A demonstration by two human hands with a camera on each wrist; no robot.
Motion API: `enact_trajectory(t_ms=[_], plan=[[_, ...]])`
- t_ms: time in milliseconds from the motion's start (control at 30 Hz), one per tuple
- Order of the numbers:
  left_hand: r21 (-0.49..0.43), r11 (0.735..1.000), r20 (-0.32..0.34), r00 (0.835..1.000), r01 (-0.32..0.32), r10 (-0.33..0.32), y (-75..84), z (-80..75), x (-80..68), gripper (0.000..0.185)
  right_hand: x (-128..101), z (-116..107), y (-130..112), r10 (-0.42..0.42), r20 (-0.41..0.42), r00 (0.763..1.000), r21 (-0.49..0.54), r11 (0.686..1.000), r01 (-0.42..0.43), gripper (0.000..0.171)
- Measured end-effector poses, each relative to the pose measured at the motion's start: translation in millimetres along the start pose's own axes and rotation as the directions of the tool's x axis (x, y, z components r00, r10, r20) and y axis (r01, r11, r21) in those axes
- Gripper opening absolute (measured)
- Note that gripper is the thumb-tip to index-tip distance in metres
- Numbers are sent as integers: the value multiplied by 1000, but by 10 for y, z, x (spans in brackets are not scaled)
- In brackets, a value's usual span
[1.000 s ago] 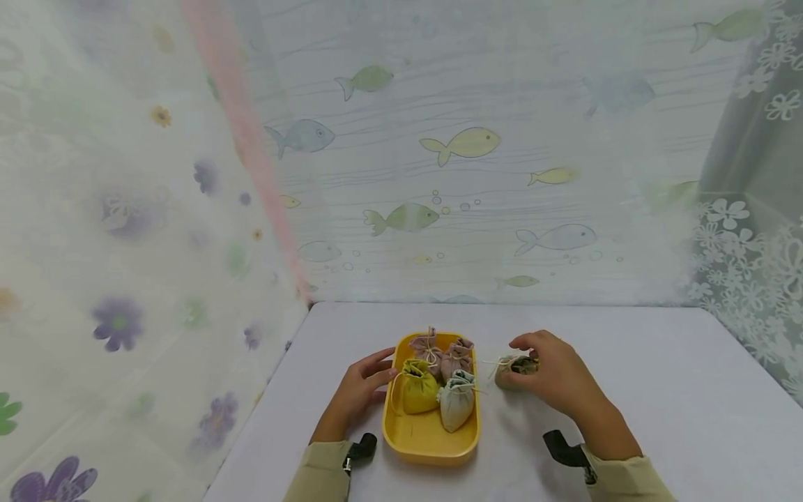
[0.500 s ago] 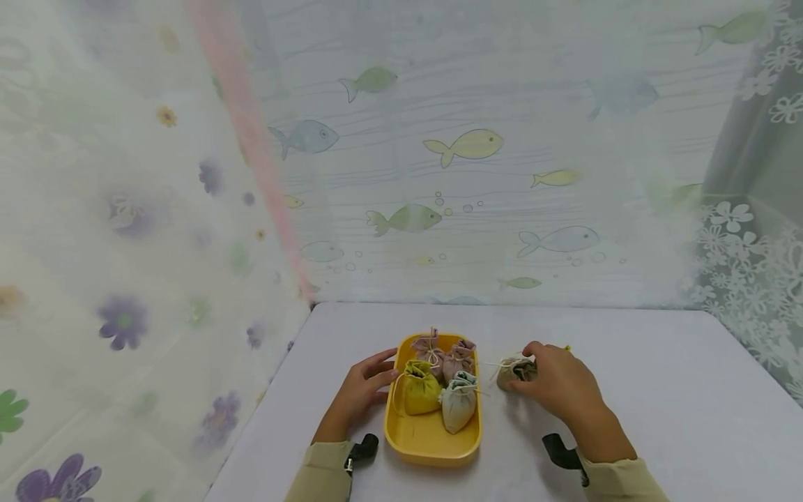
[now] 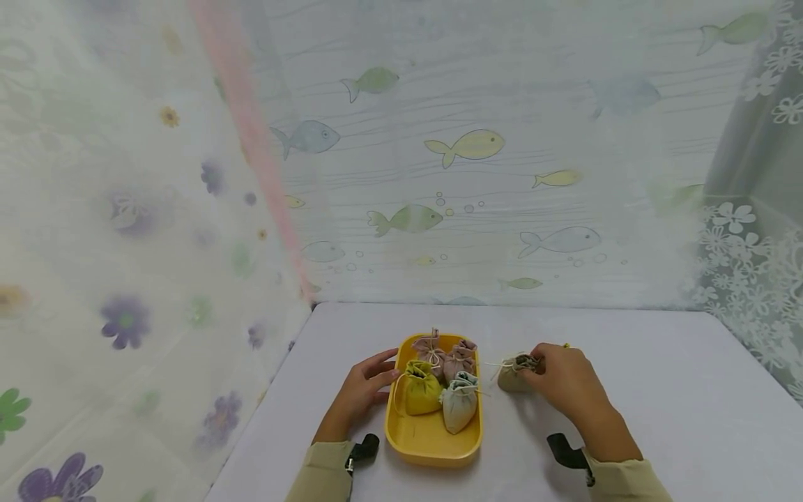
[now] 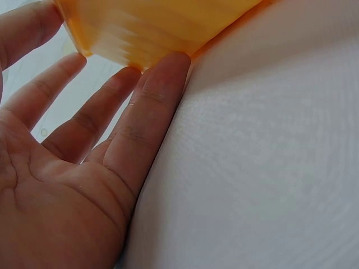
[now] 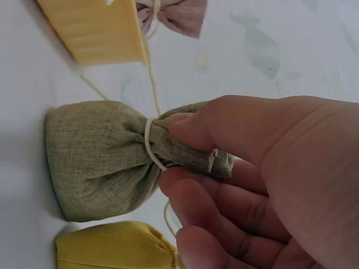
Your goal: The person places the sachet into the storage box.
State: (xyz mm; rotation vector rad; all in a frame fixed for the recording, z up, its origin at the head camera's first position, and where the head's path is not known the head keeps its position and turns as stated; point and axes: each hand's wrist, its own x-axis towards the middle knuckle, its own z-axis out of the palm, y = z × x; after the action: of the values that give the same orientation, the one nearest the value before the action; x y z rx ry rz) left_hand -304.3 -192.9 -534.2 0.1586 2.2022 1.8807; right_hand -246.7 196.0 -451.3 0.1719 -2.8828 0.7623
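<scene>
A yellow oblong tray [image 3: 433, 443] sits on the white table and holds two pink pouches [image 3: 461, 355], a yellow pouch [image 3: 420, 390] and a pale green pouch [image 3: 458, 410]. My left hand [image 3: 379, 376] lies flat with straight fingers [image 4: 157, 84] against the tray's left wall [image 4: 151, 28]. Just right of the tray lies an olive drawstring pouch [image 3: 511, 378] on the table. My right hand [image 3: 533, 366] pinches its tied neck between thumb and fingers [image 5: 185, 188]. In the right wrist view the olive pouch [image 5: 95, 159] lies on its side.
Another yellow pouch [image 5: 112, 246] lies close beside the olive one, mostly hidden behind my right hand in the head view. Printed curtains [image 3: 439, 174] close off the back and both sides. The table [image 3: 659, 390] stretches bare to the right.
My right hand has come down from hovering over the olive pouch and closed its fingers on the pouch's neck. The left hand and the tray have stayed put.
</scene>
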Motion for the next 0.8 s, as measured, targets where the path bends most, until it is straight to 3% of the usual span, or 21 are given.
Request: enact_trajectory(t_ms=[167,400,633,800], plan=[[-5,1000,-2,1000,0,0,7,4,1,68,1,-21,1,-3,-21,1000,38,999,4,21],[-8,1000,4,1000,-5,5,-10,5,11,68,-18,-32,-13,-46,-117,992,64,996,54,14],[-40,999,10,1000,-17,18,24,8,-9,66,-8,-58,-39,-30,-124,992,92,995,42,15],[-41,999,7,1000,-10,10,21,12,-24,65,-22,-106,-79,-46,-147,988,44,998,53,16]])
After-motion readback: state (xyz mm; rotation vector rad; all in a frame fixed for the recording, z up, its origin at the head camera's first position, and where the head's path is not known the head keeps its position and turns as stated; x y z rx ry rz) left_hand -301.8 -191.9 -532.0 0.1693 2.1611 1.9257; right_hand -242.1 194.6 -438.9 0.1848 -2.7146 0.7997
